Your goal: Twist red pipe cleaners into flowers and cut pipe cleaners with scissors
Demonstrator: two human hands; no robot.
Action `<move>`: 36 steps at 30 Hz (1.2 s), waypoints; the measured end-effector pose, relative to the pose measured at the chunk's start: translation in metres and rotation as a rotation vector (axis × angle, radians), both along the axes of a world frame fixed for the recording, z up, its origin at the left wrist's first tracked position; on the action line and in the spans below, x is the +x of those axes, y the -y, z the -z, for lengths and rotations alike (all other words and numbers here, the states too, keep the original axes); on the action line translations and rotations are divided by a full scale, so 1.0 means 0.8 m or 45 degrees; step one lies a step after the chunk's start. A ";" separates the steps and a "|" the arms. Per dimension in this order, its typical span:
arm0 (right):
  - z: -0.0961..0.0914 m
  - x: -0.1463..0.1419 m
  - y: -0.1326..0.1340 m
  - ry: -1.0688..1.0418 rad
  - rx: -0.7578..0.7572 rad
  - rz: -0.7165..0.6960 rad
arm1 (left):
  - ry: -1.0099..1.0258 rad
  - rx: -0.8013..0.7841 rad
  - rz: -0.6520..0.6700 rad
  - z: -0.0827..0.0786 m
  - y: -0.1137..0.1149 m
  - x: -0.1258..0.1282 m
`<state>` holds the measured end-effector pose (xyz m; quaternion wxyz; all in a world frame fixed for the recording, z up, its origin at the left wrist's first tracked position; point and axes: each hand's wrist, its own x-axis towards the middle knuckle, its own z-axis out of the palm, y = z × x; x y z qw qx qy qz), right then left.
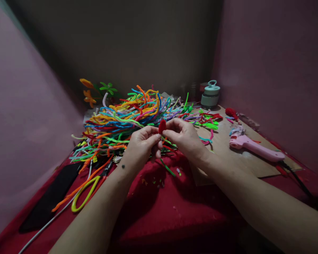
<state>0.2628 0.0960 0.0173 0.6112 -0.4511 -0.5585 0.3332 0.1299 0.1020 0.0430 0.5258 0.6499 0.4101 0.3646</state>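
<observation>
Red fuzzy pipe-cleaner loop (162, 126) pinched between left hand (141, 144) and right hand (185, 137), both clamped on it, just before multicoloured pipe-cleaner heap (129, 113); liable to uncurl or drop among strands on any slackening.

Look: red fuzzy piece (162, 126), small, oval, standing upright.
Hold: sitting pinched between left hand (141, 145) and right hand (184, 137).
Place: hovering just in front of the pipe cleaner pile (127, 116).

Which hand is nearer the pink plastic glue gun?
Right. The right hand sits left of the pink plastic glue gun; the left hand is farther left, beyond it.
</observation>
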 end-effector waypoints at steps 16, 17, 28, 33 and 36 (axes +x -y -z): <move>-0.003 0.003 -0.003 -0.420 -0.195 -0.159 | -0.141 0.149 -0.052 0.001 0.000 0.000; -0.002 0.003 -0.003 -0.424 -0.196 -0.160 | -0.192 0.204 -0.073 0.001 0.001 0.000; -0.005 0.001 0.000 -0.410 -0.174 -0.109 | -0.424 0.384 -0.060 0.005 0.002 0.002; 0.001 -0.001 -0.001 -0.516 -0.224 -0.206 | -0.373 0.330 -0.206 0.005 0.004 0.005; 0.005 -0.002 -0.003 -0.455 -0.238 -0.202 | -0.420 0.436 -0.235 0.008 0.003 0.004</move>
